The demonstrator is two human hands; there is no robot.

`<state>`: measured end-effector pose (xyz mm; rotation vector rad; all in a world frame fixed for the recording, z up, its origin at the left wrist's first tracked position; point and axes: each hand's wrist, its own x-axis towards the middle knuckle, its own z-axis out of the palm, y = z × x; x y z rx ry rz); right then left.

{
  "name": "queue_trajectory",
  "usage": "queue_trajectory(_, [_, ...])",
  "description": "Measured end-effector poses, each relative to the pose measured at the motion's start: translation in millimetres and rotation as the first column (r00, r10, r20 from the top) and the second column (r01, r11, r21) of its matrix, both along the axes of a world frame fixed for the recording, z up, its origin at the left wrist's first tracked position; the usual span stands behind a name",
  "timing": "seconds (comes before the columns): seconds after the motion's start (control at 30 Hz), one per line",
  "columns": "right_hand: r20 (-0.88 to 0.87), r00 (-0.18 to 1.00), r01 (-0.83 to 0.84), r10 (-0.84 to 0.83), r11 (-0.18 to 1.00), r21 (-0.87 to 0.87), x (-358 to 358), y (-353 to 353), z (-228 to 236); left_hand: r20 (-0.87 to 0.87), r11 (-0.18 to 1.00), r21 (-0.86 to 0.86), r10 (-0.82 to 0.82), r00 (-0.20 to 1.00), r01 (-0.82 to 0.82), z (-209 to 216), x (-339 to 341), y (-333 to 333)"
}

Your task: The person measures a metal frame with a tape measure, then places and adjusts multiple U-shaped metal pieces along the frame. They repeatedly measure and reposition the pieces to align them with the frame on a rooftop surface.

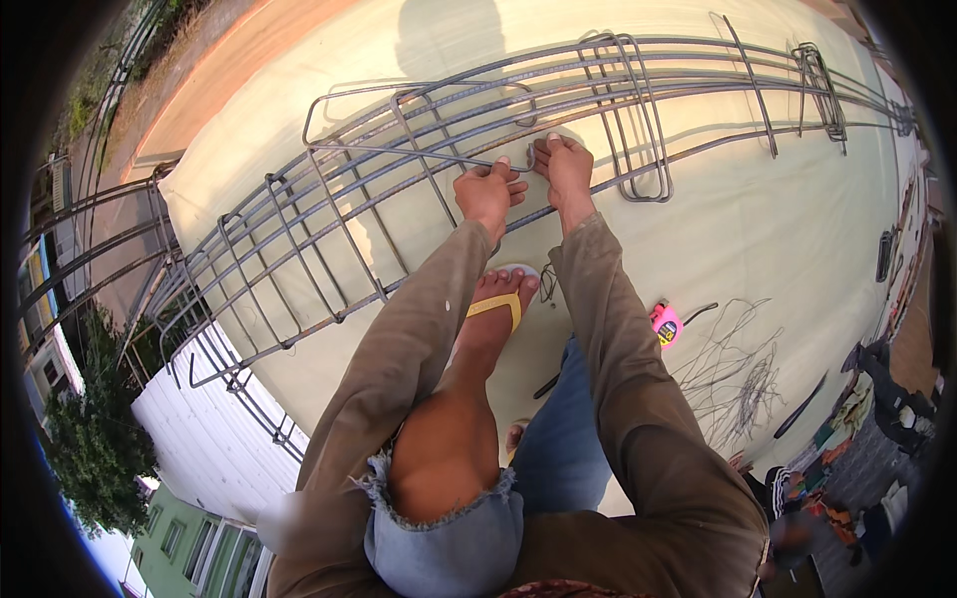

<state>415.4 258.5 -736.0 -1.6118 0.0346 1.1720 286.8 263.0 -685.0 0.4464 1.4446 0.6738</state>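
A long cage of steel reinforcing bars curves across the view in front of me, with rectangular stirrups around it at intervals. One loose stirrup lies slanted over the bars, its hooked ends toward my hands. My left hand is closed on the lower leg of this stirrup, close to its bent end. Just to the right, my right hand has its fingers curled at the hook; the fingertips partly hide what they grip. Both hands are over the near side of the cage.
My sandalled foot rests on the pale surface below the cage. To the right lie a pink tape measure, a tangle of thin tie wire and a dark slender tool. More bars run off at the left edge.
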Motion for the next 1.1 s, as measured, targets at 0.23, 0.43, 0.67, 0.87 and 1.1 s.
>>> queue_trajectory(0.23, [-0.335, 0.942, 0.047, -0.037, 0.999, 0.022, -39.7, -17.5, 23.8, -0.65, 0.743, 0.387, -0.2, 0.733, 0.546, 30.0, -70.6, 60.8])
queue_trajectory(0.43, [-0.282, 0.949, 0.158, -0.14, 0.987, 0.04, -56.4, -16.4, 21.3, -0.992, 0.774, 0.129, 0.099, 0.083, 0.619, -0.6, -177.6, 209.4])
queue_trajectory(0.67, [-0.209, 0.965, 0.16, -0.156, 0.987, 0.001, -54.5, -7.8, 9.0, -0.671, 0.862, 0.071, -0.331, 0.664, 0.502, -18.3, -219.2, 243.9])
queue_trajectory(0.87, [-0.18, 0.975, 0.137, -0.134, 0.99, 0.008, -45.3, -0.2, 2.9, -0.649, 0.902, 0.121, -0.245, 0.72, 0.415, 15.0, -209.0, 201.1])
queue_trajectory(1.1, [-0.201, 0.977, 0.078, -0.07, 0.996, 0.036, -52.7, 2.0, 0.8, -0.641, 0.856, 0.277, -0.174, 0.748, 0.437, 3.2, -205.7, 253.0])
